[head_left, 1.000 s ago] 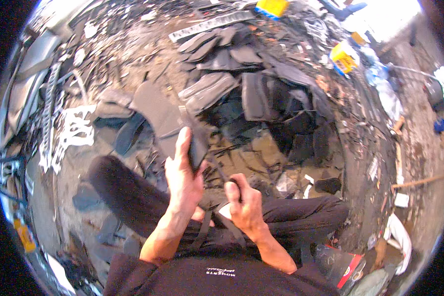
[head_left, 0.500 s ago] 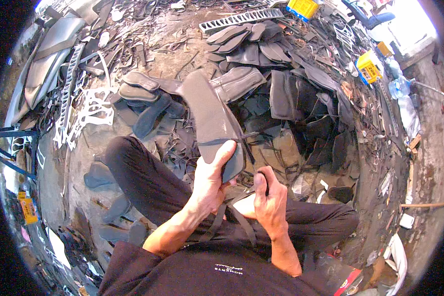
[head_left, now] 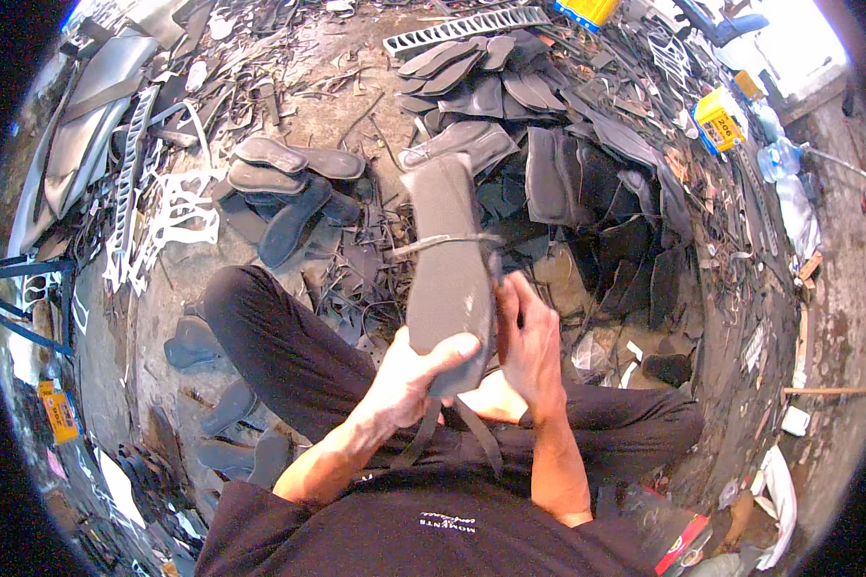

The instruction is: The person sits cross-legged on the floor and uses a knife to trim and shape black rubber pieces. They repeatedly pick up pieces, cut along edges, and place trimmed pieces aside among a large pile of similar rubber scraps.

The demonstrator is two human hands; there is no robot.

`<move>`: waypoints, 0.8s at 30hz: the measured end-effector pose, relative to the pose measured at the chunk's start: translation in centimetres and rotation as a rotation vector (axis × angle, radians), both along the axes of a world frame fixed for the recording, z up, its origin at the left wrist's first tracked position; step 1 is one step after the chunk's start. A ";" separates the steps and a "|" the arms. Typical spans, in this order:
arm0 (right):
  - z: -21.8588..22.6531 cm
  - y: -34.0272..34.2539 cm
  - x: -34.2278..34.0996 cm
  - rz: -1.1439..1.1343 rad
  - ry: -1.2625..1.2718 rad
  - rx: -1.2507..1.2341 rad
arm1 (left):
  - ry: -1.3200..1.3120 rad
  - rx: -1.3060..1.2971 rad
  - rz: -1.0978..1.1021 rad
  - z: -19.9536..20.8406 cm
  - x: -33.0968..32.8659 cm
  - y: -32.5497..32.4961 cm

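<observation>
My left hand (head_left: 414,370) grips a grey-brown shoe sole (head_left: 443,279) at its near end, with the thumb pressed flat on top. The sole points away from me, over my crossed legs. A thin dark strip (head_left: 443,240) lies across its far half and sticks out past both edges. At the sole's right edge my right hand (head_left: 532,337) is closed; what its fingers hold is mostly hidden. Two dark strips (head_left: 476,438) hang below the hands over my lap.
Cut soles (head_left: 269,178) lie in a small heap ahead on the left. A larger pile of dark sheets and soles (head_left: 558,183) stands ahead on the right. Scraps cover much of the floor. White cut-out frames (head_left: 188,207) lie at left, a yellow box (head_left: 719,123) at far right.
The sole has moved right and turned straighter. The strip now crosses its far half instead of its near part. My right hand has risen to the sole's right edge.
</observation>
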State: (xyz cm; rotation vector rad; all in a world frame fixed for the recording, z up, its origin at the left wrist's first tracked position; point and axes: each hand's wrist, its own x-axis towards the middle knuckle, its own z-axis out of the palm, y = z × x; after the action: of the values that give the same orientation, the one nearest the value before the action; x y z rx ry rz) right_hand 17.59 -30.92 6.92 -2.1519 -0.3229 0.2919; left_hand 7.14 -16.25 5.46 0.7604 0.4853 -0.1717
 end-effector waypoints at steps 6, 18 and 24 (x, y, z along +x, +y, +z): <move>-5.4 -1.0 5.9 -0.109 -0.335 0.112 | 0.056 -0.065 -0.225 1.1 -2.2 -2.3; -1.7 -2.9 -4.4 0.139 0.591 0.295 | -0.007 0.459 -0.030 -4.5 -0.4 2.8; -0.7 -4.3 -6.6 0.044 0.263 0.056 | 0.060 0.092 0.050 -2.2 1.3 3.4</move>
State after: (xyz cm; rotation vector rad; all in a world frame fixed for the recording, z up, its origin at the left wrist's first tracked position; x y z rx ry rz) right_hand 10.95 -35.17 6.19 -2.0237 -0.2244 0.5771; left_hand 8.46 -12.82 3.29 0.8335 0.5723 -0.1263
